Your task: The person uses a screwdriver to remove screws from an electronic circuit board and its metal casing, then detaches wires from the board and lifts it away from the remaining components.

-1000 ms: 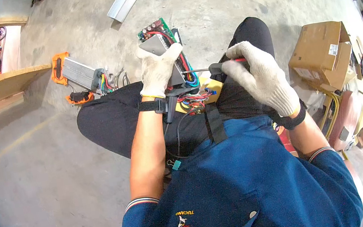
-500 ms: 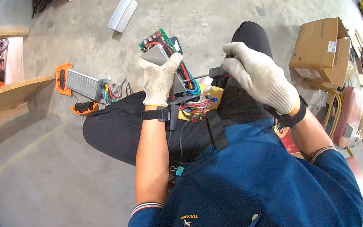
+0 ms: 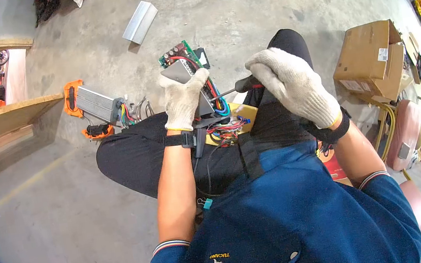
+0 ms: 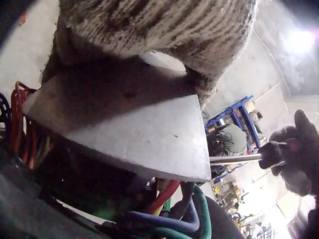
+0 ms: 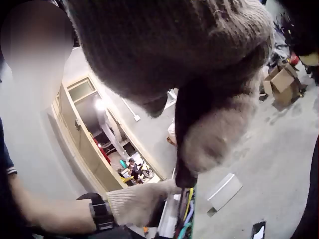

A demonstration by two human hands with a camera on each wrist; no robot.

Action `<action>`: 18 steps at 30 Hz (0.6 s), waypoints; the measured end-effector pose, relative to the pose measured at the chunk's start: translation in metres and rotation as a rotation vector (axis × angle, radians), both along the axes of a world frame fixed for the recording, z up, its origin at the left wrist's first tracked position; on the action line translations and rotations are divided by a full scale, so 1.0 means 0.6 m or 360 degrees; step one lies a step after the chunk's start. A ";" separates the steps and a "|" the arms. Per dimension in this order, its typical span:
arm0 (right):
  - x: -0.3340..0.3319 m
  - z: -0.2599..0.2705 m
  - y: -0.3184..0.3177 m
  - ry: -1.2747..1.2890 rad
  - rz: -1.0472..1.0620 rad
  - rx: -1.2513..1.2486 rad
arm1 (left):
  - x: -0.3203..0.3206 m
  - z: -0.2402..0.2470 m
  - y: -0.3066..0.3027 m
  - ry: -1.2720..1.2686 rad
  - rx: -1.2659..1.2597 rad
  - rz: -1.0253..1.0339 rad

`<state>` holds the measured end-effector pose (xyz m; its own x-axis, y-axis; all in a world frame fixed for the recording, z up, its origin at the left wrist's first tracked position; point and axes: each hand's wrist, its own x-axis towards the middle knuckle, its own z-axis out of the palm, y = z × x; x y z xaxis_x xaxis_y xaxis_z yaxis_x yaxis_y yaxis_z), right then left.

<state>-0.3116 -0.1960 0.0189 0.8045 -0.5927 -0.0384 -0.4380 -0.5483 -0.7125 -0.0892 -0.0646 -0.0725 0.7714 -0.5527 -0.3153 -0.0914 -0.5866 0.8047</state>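
My gloved left hand (image 3: 182,102) grips the grey metal plate (image 4: 144,134) of an opened electronics unit held over my lap. A green circuit board (image 3: 174,54) with round components sticks out at its far end. Red, blue and green wires (image 3: 223,109) run along its right side. In my gloved right hand (image 3: 293,83) is a screwdriver (image 3: 247,83) with a dark handle, held from the right. Its shaft (image 4: 234,160) reaches the plate's right edge in the left wrist view; the tip is hidden there.
On the floor at left lies a finned metal unit (image 3: 94,102) with orange end pieces and loose wires. A silver metal cover (image 3: 140,23) lies farther ahead. An open cardboard box (image 3: 366,62) stands right of my knee. A yellow piece (image 3: 246,118) and bundled wires lie on my lap.
My right hand has shifted slightly left, its fingers lying differently around the screwdriver handle, and the shaft slants more. My left hand keeps its hold on the plate.
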 end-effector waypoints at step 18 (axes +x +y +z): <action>0.018 0.003 0.005 -0.0159 -0.0075 -0.0107 | 0.009 -0.027 0.005 -0.0028 0.0079 -0.0019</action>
